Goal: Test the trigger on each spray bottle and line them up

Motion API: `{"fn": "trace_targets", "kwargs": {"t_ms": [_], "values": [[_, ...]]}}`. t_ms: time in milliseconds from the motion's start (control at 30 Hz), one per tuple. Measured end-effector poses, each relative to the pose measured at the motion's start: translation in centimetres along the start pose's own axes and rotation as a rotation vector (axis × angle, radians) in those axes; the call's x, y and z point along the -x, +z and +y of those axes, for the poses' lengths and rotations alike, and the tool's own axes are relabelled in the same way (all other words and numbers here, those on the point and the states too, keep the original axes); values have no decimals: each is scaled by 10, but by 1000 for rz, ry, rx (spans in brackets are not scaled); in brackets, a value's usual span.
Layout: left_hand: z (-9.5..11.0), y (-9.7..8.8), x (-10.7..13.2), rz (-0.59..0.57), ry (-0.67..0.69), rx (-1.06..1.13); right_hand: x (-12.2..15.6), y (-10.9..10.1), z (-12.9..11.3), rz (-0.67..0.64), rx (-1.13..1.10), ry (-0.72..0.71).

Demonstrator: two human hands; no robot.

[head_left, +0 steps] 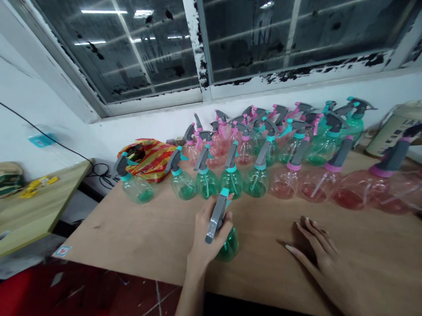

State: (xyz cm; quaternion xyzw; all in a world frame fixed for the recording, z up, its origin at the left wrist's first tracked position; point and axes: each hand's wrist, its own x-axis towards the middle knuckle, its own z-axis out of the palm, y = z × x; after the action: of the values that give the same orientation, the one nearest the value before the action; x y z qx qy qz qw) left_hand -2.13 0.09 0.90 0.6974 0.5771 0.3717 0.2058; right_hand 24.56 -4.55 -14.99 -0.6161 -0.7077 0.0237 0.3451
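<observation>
1. My left hand (209, 232) is closed round the neck of a green spray bottle (227, 243), fingers wrapped just under its grey trigger head; held high like that, the bottle stays upright on the wooden table (137, 235)
2. My right hand (318, 249) holds nothing; it lies open and flat on the table, well apart from the bottle, likely as a brace
3. The bottle stands near the front edge, in front of the row of green bottles (207, 181)
4. To the right run the pink bottles (317, 183), sorted by colour, more crowding behind under the window (198, 37)
5. A striped bag (151, 156) sits left of the rows
</observation>
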Motion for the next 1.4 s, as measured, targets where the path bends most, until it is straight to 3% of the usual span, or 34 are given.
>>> {"fn": "trace_targets", "kwargs": {"t_ms": [100, 233, 633, 867, 1400], "values": [[-8, 1, -4, 39, 37, 27, 1, 2, 4, -5, 24, -22], [-13, 0, -6, 30, -13, 30, 1, 0, 5, -5, 19, -14], [-12, -1, -8, -1, -7, 212, -2, -5, -2, -5, 35, -5], [-9, -2, -6, 25, -31, 117, -3, -6, -3, -32, 21, 36], [-11, 6, -3, 34, -42, 264, -5, -9, -5, 9, 33, 20]]}}
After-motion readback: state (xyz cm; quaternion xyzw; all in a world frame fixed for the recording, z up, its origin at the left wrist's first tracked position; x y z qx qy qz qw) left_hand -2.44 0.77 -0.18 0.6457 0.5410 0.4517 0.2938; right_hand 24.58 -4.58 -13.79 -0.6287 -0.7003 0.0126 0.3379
